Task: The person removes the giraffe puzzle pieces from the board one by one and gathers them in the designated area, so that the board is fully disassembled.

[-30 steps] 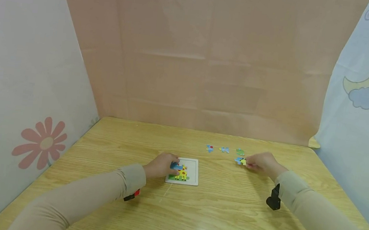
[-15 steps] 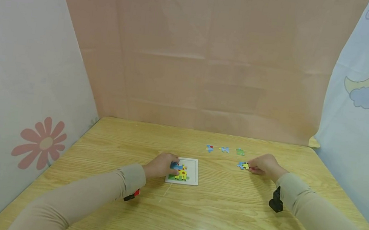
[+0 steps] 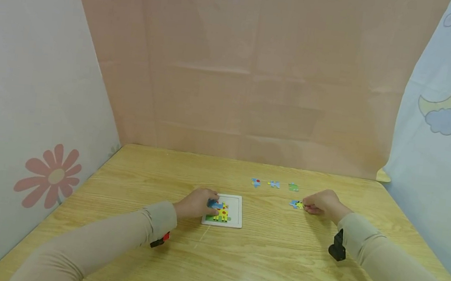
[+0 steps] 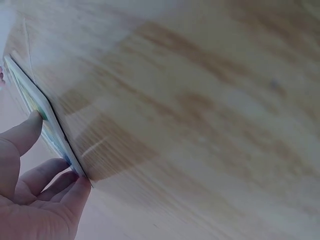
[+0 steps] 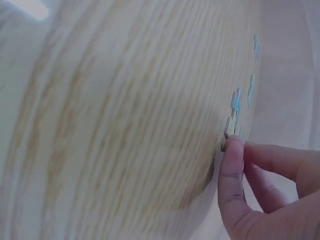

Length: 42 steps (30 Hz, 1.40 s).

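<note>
My left hand (image 3: 198, 202) rests on the left side of a white-rimmed puzzle tray (image 3: 234, 225). In the left wrist view its thumb lies on the picture near one edge, and the other fingertips are at the tray's corner. Part of a giraffe picture (image 3: 222, 212) shows in the tray, yellow with red spots; the hand covers some of it. To the right, my right hand (image 3: 324, 202) pinches the near end of a blue and yellow puzzle piece (image 3: 296, 204) between thumb and fingers, low at the tabletop. The fingers hide that end.
Behind lies a row of loose puzzle pieces: a blue one with a red dot (image 3: 256, 182), a light blue one (image 3: 274, 184) and a green one (image 3: 293, 186). The wooden table (image 3: 270, 257) meets a hanging cloth (image 3: 264, 94) at the back, with printed cloths on both sides.
My right hand has drawn the blue and yellow puzzle piece slightly toward me and to the right, away from the row, then nearly stopped. The left hand has stayed on the tray.
</note>
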### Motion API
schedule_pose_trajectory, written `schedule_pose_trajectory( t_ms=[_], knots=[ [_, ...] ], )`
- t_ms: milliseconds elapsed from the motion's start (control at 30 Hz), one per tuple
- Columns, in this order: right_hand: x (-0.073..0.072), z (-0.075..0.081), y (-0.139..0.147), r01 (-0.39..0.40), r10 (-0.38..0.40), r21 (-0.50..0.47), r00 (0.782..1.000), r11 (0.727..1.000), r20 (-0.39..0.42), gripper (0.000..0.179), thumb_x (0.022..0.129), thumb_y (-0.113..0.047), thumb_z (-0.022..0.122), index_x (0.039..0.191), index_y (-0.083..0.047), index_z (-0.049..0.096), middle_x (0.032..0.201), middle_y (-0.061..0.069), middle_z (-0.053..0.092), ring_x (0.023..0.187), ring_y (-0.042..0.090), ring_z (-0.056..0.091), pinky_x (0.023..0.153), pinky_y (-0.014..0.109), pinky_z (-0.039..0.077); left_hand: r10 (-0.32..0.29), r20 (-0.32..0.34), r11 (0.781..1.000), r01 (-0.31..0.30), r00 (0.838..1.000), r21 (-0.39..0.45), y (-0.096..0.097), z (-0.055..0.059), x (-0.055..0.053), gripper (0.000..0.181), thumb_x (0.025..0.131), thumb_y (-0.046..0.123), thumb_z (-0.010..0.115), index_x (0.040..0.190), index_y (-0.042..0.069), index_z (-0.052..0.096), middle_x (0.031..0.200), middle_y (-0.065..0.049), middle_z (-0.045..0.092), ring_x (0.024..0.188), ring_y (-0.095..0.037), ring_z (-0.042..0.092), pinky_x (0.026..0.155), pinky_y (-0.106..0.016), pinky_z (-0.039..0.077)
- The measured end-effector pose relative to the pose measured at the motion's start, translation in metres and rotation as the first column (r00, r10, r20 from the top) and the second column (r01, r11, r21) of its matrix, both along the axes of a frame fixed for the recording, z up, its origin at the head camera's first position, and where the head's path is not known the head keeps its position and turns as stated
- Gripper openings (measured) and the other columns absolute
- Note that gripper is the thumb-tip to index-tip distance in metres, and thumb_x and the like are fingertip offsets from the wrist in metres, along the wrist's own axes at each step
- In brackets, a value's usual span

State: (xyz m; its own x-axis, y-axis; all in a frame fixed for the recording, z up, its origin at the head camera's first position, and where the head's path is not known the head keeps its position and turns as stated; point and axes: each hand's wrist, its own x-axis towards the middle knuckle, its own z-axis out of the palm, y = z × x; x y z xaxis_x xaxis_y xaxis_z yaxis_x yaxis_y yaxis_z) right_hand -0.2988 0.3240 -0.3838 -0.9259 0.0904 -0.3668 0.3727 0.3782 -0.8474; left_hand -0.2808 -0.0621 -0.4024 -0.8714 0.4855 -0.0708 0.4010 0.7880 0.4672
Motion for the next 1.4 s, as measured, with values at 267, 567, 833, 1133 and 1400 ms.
schedule_pose_trajectory(
  t_ms=[267, 567, 833, 1133, 1400],
  knots=[
    [0.002, 0.004, -0.009, -0.063, 0.062, -0.082, 0.998, 0.995, -0.018, 0.043, 0.093, -0.003, 0.061, 0.127, 0.020, 0.049, 0.080, 0.003, 0.068, 0.067, 0.008, 0.067, 0.071, 0.023, 0.059, -0.002, 0.081, 0.999, -0.002, 0.997, 0.039, -0.003, 0.002, 0.000, 0.056, 0.086, 0.028, 0.074, 0.135, 0.005, 0.057, 0.149, -0.012, 0.045, 0.140, -0.034, 0.038, 0.115, -0.046, 0.033],
    [-0.001, 0.008, -0.034, -0.218, 0.211, -0.081, 0.974, 0.973, -0.079, 0.044, 0.095, -0.007, 0.058, 0.128, 0.021, 0.048, 0.091, 0.007, 0.070, 0.077, 0.011, 0.070, 0.079, 0.025, 0.059, 0.003, 0.112, 0.996, -0.013, 0.994, 0.092, -0.008, -0.003, -0.004, 0.061, 0.082, 0.030, 0.077, 0.136, 0.009, 0.056, 0.151, -0.008, 0.044, 0.142, -0.032, 0.036, 0.116, -0.046, 0.031],
    [-0.004, 0.006, -0.060, -0.289, 0.280, -0.065, 0.953, 0.955, -0.114, 0.041, 0.096, -0.010, 0.058, 0.126, 0.018, 0.053, 0.100, 0.011, 0.068, 0.082, 0.014, 0.067, 0.086, 0.031, 0.057, 0.013, 0.115, 0.994, -0.026, 0.993, 0.106, -0.011, -0.005, -0.004, 0.064, 0.080, 0.032, 0.079, 0.137, 0.012, 0.057, 0.152, -0.005, 0.041, 0.144, -0.031, 0.033, 0.118, -0.048, 0.028],
    [-0.009, 0.008, -0.104, -0.344, 0.330, -0.113, 0.935, 0.932, -0.125, 0.039, 0.096, -0.009, 0.058, 0.126, 0.017, 0.053, 0.105, 0.019, 0.069, 0.086, 0.016, 0.070, 0.091, 0.035, 0.056, 0.027, 0.133, 0.990, -0.044, 0.991, 0.130, -0.013, -0.009, -0.007, 0.065, 0.080, 0.033, 0.079, 0.138, 0.014, 0.055, 0.153, -0.002, 0.040, 0.145, -0.026, 0.031, 0.119, -0.046, 0.024],
    [-0.012, -0.004, -0.149, -0.401, 0.391, -0.138, 0.916, 0.906, -0.092, 0.034, 0.093, -0.005, 0.063, 0.123, 0.011, 0.060, 0.108, 0.023, 0.070, 0.086, 0.021, 0.072, 0.088, 0.039, 0.057, 0.013, 0.159, 0.987, -0.038, 0.987, 0.157, -0.014, -0.007, -0.005, 0.065, 0.081, 0.031, 0.078, 0.139, 0.012, 0.054, 0.154, -0.005, 0.039, 0.145, -0.029, 0.030, 0.119, -0.048, 0.024]
  ],
)
